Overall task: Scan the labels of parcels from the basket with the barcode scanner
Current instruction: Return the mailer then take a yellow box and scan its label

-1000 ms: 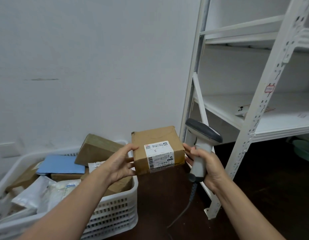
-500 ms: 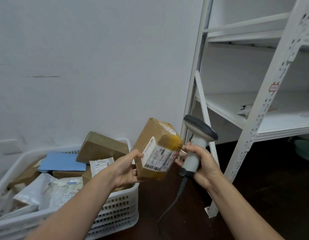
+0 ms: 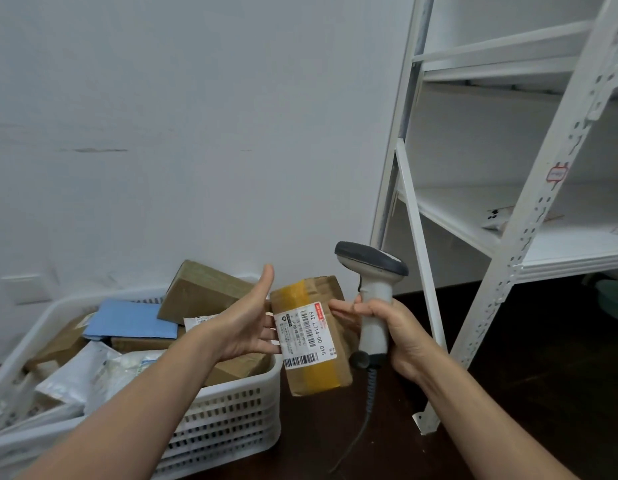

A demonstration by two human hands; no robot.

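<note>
1. At the left, a white slatted basket [image 3: 231, 420] sits on the dark floor. It is heaped with brown boxes, pale mailer bags and a blue envelope [image 3: 130, 318].
2. The left grip [image 3: 245, 323], a bare hand, is released. Its fingers are straight, its thumb is raised, and its palm presses the parcel's left side.
3. The parcel [image 3: 318, 372], a small brown box banded with yellow tape, hangs tilted between both hands, just right of the basket. Its white label [image 3: 305, 336] faces the camera.
4. The right grip [image 3: 401, 337] grasps the handle of the barcode scanner [image 3: 371, 268], and its outstretched fingertips [image 3: 338, 308] steady the parcel's right edge. The scanner head sits above the parcel and points left, not at the label. A clean scan probably needs the left hand to take the parcel firmly, with the head then tipped down square to a barcode.
5. A white metal shelf rack [image 3: 501, 271] stands at the right.
</note>
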